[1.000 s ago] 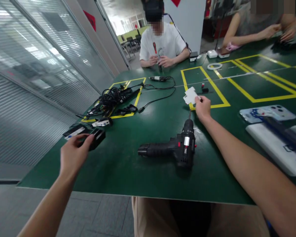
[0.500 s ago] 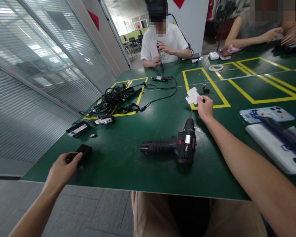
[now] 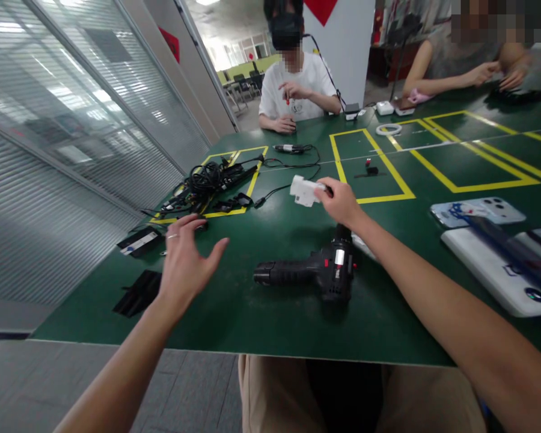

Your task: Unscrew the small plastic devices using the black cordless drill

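The person's right hand [image 3: 342, 201] pinches a notched white part [image 3: 303, 191] at twelve o'clock from the black cordless drill [image 3: 313, 269] lying on the green bench [image 3: 234, 325]. The left hand [image 3: 184, 261] is spread wide, thumb well apart from fingers, with a black piece [image 3: 139, 293] at its eight o'clock and tangled black cables [image 3: 210, 179] toward one.

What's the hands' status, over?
Left hand open, empty. Right hand holding flat white notched piece. Black pistol-shaped drill on green table, right hand partly covering.
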`<state>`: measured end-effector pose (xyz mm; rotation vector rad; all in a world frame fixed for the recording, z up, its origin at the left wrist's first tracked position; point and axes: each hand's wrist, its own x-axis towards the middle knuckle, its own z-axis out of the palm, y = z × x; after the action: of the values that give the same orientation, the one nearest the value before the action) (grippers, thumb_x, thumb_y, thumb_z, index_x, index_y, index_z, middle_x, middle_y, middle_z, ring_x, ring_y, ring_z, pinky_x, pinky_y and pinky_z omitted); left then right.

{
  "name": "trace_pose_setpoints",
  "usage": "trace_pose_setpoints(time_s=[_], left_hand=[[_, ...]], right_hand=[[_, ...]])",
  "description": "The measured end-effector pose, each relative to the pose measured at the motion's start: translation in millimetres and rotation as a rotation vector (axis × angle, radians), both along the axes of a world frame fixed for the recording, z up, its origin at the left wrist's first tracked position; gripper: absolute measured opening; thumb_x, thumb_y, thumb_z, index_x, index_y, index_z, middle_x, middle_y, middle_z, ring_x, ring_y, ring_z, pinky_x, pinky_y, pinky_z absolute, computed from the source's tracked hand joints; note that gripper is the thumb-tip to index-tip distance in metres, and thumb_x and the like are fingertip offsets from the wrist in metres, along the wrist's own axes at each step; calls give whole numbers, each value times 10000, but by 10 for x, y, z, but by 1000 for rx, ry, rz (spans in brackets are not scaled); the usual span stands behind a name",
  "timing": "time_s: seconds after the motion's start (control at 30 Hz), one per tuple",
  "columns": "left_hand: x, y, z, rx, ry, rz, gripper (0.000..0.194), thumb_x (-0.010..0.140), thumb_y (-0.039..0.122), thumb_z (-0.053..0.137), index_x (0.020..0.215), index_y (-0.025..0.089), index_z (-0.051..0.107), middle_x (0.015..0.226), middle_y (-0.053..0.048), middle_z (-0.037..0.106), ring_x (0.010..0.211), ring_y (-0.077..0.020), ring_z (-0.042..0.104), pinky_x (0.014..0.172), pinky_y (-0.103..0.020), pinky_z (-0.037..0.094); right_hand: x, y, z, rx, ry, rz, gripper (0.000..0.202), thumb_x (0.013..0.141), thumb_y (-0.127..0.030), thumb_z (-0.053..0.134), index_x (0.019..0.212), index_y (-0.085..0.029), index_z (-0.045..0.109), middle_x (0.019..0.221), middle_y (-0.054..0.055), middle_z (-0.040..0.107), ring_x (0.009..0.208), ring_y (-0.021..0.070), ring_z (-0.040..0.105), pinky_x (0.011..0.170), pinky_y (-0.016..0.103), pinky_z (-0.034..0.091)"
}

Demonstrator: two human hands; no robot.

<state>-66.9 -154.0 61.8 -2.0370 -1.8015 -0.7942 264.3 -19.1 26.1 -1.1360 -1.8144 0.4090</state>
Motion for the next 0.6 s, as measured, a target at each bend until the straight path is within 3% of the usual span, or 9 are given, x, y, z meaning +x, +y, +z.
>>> trace_pose_setpoints(time_s=[0.13, 0.2, 0.3, 0.37, 0.47, 0.6], left_hand=[[836, 503, 194, -155, 162, -227, 663, 744, 484, 707, 1297, 182, 501, 1416, -163, 478, 1349, -344, 436, 1116, -498, 398], [1057, 736, 232, -415, 223, -321, 542, 724, 465, 708, 1175, 186, 599, 1244, -136, 614, 1193, -327, 566, 996, -441, 475], [1171, 959, 217, -819, 178, -498, 299, 777, 388, 627, 1007, 203, 672, 950, -55, 710, 895, -235, 665, 791, -328, 498], [1124, 992, 199, -872, 98, -550, 282, 810, 376, 588, 1016, 202, 671, 891, -33, 718, 801, -198, 659, 723, -296, 472], [845, 919, 251, -791, 64, -419, 375, 826, 492, 580, 1002, 169, 654, 859, -47, 708, 740, -186, 633, 667, -288, 444], [64, 725, 502, -714, 60, -117, 467, 832, 579, 549, 928, 131, 640, 786, -22, 674, 705, -159, 605, 647, -259, 432]], right_hand=[[-337, -242, 138, -37, -172, 304, 157, 838, -257, 599, 877, -171, 724, 713, 23, 656, 642, 161, 517, 621, 283, 337], [-429, -323, 151, -52, -220, 381, 128, 834, -250, 610, 838, -178, 715, 690, 18, 643, 628, 154, 497, 613, 285, 315], [-471, -357, 153, -73, -238, 419, 144, 855, -249, 593, 865, -181, 720, 705, 19, 638, 629, 147, 486, 610, 287, 300], [-446, -318, 158, -91, -210, 411, 193, 883, -304, 581, 897, -178, 726, 677, 10, 610, 614, 147, 475, 596, 286, 298], [-296, -174, 127, -69, -45, 287, 276, 921, -373, 541, 861, -171, 719, 669, 9, 603, 622, 152, 500, 610, 285, 332], [168, 100, -109, -4, 120, -212, 367, 965, -375, 438, 820, -181, 714, 780, 56, 685, 707, 179, 580, 688, 303, 392]])
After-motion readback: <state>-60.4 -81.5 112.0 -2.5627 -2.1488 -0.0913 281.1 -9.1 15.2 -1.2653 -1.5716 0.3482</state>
